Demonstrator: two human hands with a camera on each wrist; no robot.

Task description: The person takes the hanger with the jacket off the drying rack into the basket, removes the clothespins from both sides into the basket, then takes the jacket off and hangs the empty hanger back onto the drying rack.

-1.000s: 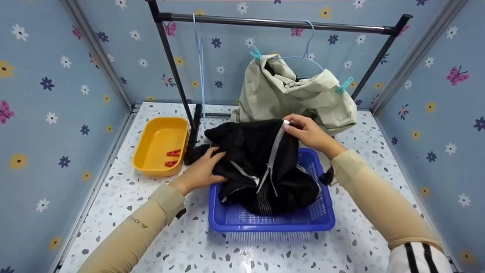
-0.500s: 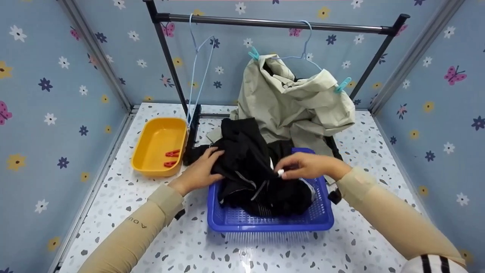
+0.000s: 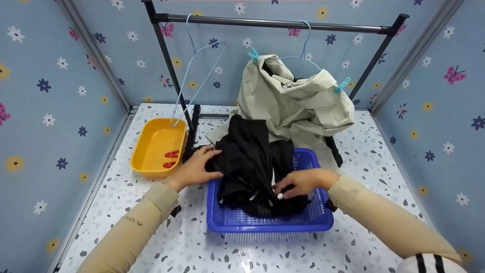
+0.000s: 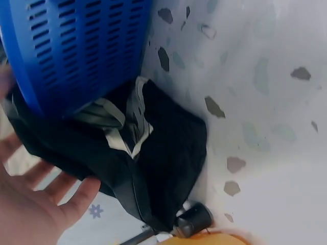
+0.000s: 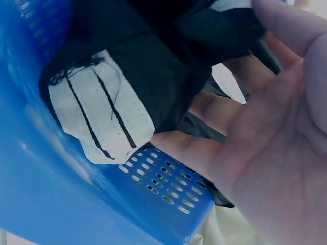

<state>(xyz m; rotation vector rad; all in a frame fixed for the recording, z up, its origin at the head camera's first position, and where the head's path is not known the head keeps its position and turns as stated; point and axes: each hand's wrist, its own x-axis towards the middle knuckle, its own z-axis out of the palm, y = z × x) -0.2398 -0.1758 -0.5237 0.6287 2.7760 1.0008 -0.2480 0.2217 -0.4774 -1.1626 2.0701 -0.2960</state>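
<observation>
A black jacket (image 3: 246, 151) with grey zips lies bunched in a blue basket (image 3: 271, 228), part of it hanging over the basket's left side. My right hand (image 3: 299, 184) pinches the jacket's edge by a small white end piece, low over the front right of the pile. At the left my left hand (image 3: 195, 167) rests on the jacket with fingers spread and fairly straight; in the left wrist view its fingertips meet the draped black cloth. A white cuff with black stripes (image 5: 99, 109) shows inside the basket in the right wrist view.
A yellow tub (image 3: 157, 142) holding red clothespins (image 3: 171, 154) stands at the left. Behind the basket is a dark rack (image 3: 265, 22). On it hang a bare blue hanger (image 3: 188, 72) and a pale green garment (image 3: 295, 102) held by turquoise clothespins (image 3: 342, 85).
My right hand has come down and toward me with the pinched jacket edge, folding it over the pile. The left hand has barely shifted. The bare hanger has turned on the rail.
</observation>
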